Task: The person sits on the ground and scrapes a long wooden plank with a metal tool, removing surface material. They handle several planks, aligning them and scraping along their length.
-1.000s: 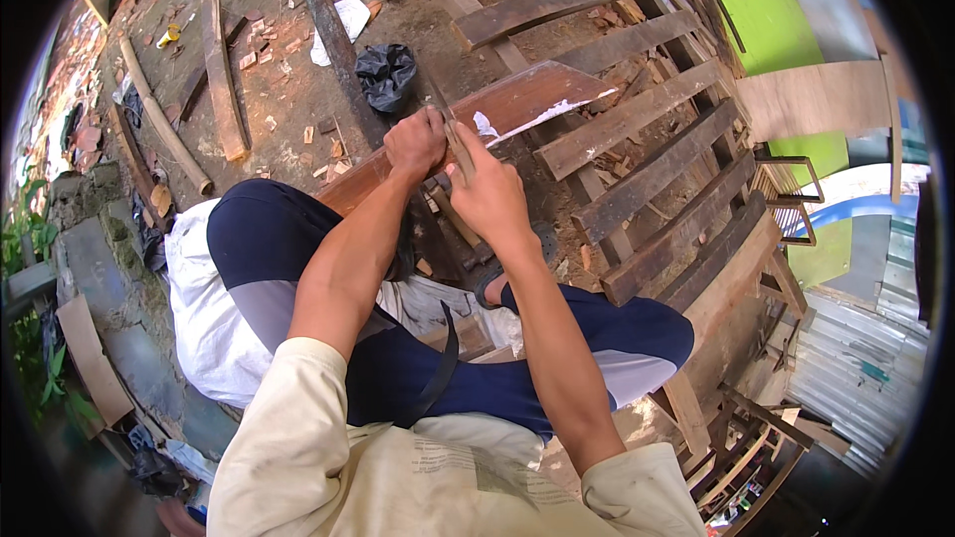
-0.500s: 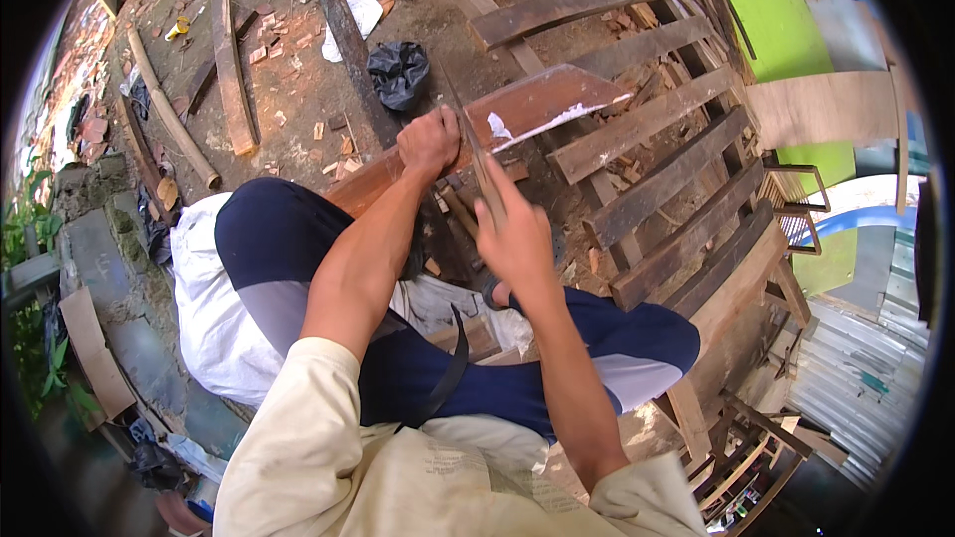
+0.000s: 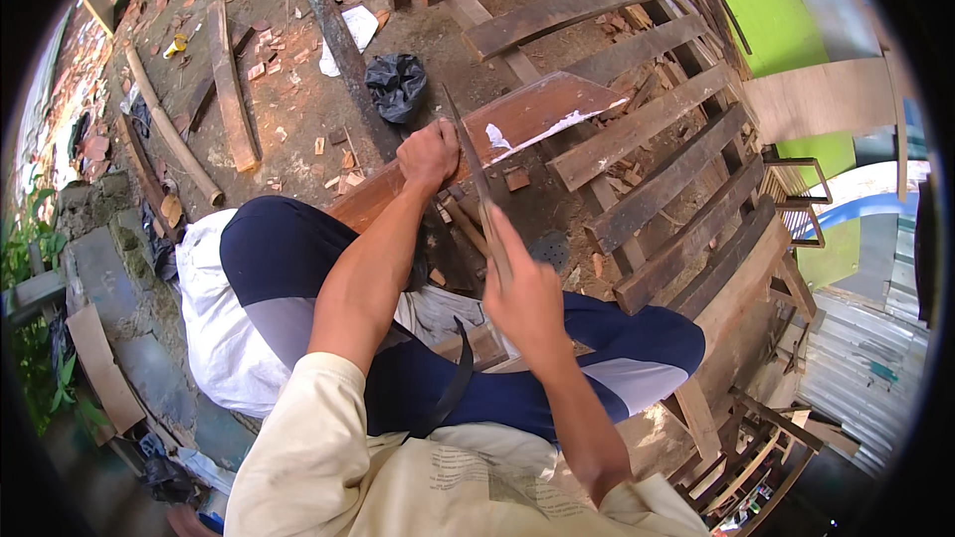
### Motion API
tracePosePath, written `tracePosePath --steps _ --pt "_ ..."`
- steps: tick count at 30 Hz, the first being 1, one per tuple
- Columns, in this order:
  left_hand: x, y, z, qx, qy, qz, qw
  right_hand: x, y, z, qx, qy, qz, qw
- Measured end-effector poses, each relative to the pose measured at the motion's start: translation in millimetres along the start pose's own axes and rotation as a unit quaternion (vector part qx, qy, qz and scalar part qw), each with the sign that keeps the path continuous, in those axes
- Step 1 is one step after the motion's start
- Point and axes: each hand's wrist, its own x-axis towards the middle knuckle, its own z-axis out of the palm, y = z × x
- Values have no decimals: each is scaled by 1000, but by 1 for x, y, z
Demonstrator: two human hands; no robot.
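A reddish-brown wooden plank (image 3: 542,104) with white patches along one edge runs slantwise in front of me, its near end reaching toward my left knee. My left hand (image 3: 429,155) is closed over the plank and presses it down. Just right of those fingers, a handsaw (image 3: 468,154) lies across the plank, its narrow blade edge-on to me and pointing away. My right hand (image 3: 524,290) is wrapped round the saw's handle, nearer my body. Where the teeth meet the wood, the depth of any cut is too small to tell.
A slatted wooden frame (image 3: 652,154) stands to the right. A long dark beam (image 3: 338,30) and a black plastic bag (image 3: 396,88) lie ahead. Loose boards (image 3: 231,89) and wood scraps litter the dirt at left. A block wall (image 3: 109,283) rises beside my left leg.
My right hand has drawn the saw back toward my body and slightly down. The left hand stays on the plank. The whole view has shifted slightly.
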Motion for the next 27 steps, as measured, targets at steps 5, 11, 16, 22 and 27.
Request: tracePosePath --steps 5,11,16,22,27 --pt "-1 1 -1 -6 4 2 1000 -19 -1 -5 49 28 -27 998" --pt "-3 11 -1 -14 -23 15 1000 75 14 27 -31 11 53 998" --pt "-5 4 1 -9 3 5 1000 -45 11 -17 47 34 -29 998" --pt "-6 13 4 -18 -3 22 1000 64 20 19 -39 3 20 999" --pt "-3 3 -1 -2 -3 10 1000 19 10 8 -15 -9 15 1000"
